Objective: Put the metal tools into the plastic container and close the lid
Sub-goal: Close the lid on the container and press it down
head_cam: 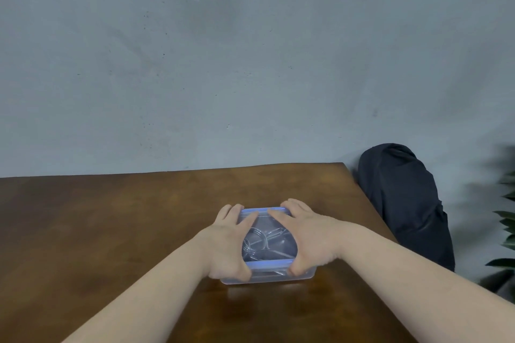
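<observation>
1. A clear rectangular plastic container [305,276] stood on a brown wooden table [111,217], towards the table's right half and near the person.
2. A translucent lid with a blue rim [271,263] sat on top of the container. Whether it was fully seated all round could not be told, as both hands covered its side edges.
3. Thin silver metal tools [257,242], with looped wire shapes, lay inside the container and were seen through the lid. Their number could not be counted.
4. The left hand [227,242] clamped the left end of the lid. Its fingers were spread across the top and curled over the far edge, and its thumb hooked the near rim.
5. The right hand [310,236] clamped the right end of the lid in the same way, with its thumb at the near right corner.
6. The two hands were apart, with the middle strip of the lid bare between them. The index fingertips came close together near the far edge of the container without touching.
7. A dark fabric bag [404,203] stood to the right of the container, beyond the table edge, against a grey concrete wall [250,50] behind the container.
8. Green plant leaves [505,231] showed further right of the container, past the bag, blurred.
</observation>
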Demonstrator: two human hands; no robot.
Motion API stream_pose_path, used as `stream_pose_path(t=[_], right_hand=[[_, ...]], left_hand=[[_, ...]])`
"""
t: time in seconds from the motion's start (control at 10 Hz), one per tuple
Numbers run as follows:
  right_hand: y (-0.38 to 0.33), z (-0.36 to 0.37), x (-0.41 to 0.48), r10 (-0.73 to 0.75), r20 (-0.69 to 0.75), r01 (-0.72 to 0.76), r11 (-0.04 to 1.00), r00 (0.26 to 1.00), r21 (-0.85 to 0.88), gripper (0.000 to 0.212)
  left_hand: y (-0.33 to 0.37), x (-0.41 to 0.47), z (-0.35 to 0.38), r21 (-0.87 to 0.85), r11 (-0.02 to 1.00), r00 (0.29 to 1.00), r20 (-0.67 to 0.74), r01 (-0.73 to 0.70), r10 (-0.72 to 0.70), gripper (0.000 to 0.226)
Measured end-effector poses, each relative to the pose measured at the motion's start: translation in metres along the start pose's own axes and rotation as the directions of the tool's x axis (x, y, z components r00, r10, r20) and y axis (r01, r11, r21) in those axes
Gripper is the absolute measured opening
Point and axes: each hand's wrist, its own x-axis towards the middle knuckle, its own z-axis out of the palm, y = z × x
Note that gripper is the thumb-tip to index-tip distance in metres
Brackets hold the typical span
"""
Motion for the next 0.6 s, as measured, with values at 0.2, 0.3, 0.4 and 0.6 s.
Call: stream_pose_path(t=[0.2, 0.3, 0.4, 0.6], right_hand=[[-0.001, 0.016, -0.007, -0.007, -0.155, 0.023, 0.994, 0.988, 0.105, 0.114], [-0.003, 0.018, -0.012, -0.014, -0.181, 0.042, 0.988, 0.983, 0.147, 0.109], [-0.002, 0.020, -0.016, -0.014, -0.222, 0.053, 0.984, 0.975, 0.172, 0.107], [0.001, 0.017, -0.032, 0.002, -0.167, 0.049, 0.952, 0.986, 0.302, 0.120]], left_hand=[[-0.002, -0.004, 0.009, -0.075, 0.997, 0.998, -0.063, -0.012, 0.007, 0.115], [-0.003, -0.005, 0.011, -0.111, 0.993, 0.995, -0.094, -0.027, 0.017, 0.116], [-0.007, -0.007, 0.016, -0.164, 0.985, 0.989, -0.148, -0.054, 0.030, 0.122], [-0.021, -0.014, 0.013, -0.342, 0.932, 0.989, -0.124, -0.116, 0.077, 0.139]])
